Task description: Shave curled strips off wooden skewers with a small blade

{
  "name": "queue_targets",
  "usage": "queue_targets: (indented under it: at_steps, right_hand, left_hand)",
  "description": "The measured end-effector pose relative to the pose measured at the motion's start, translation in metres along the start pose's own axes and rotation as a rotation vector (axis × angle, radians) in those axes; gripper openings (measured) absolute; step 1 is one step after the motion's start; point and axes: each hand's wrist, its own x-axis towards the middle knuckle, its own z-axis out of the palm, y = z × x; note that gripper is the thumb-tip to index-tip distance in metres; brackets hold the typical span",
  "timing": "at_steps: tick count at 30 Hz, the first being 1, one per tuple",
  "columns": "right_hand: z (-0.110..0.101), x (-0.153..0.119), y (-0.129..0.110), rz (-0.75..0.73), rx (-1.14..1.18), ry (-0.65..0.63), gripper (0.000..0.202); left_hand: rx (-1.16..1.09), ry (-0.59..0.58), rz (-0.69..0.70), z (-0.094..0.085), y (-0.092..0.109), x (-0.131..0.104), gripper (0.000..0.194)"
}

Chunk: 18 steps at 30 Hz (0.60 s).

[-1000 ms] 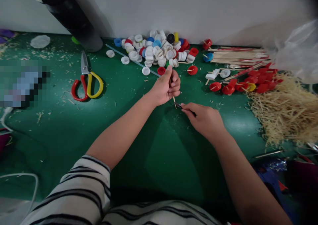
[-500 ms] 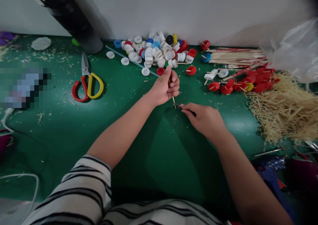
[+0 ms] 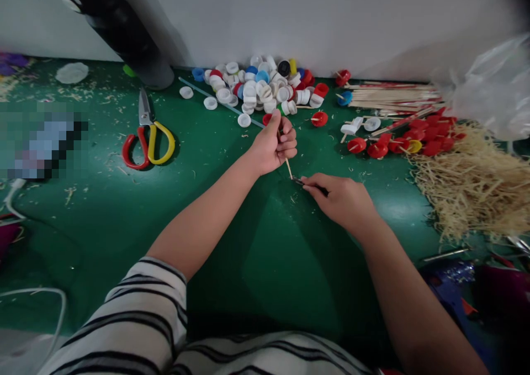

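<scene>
My left hand is closed around a thin wooden stick, whose lower end points down toward the green table. My right hand pinches a small dark tool, probably a blade, with its tip at the stick's lower end. Small shavings lie just below that tip. Beyond my left hand sits a pile of bottle caps, mostly white with some red and blue. A red cap with a stick in it lies to the right of the pile.
Red-and-yellow scissors and a black bottle are at the left. Wooden sticks, red caps on sticks, straw-like strands and a clear plastic bag occupy the right. A phone with a cable lies far left.
The dark tool's tip has moved slightly down along the stick to its lower end. My left hand has shifted slightly left; the whole view has shifted a little.
</scene>
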Motion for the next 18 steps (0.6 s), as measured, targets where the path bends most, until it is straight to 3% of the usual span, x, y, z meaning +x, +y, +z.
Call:
queue_targets:
  at_steps: [7, 18]
  right_hand:
    - [0.0018, 0.0028, 0.0029, 0.095, 0.117, 0.027, 0.022]
    - [-0.0004, 0.0026, 0.0008, 0.088, 0.121, -0.001, 0.020]
  left_hand:
    - [0.024, -0.002, -0.023, 0.0010, -0.0007, -0.0010, 0.055]
    - [0.069, -0.023, -0.016, 0.0009, -0.0029, -0.0003, 0.054]
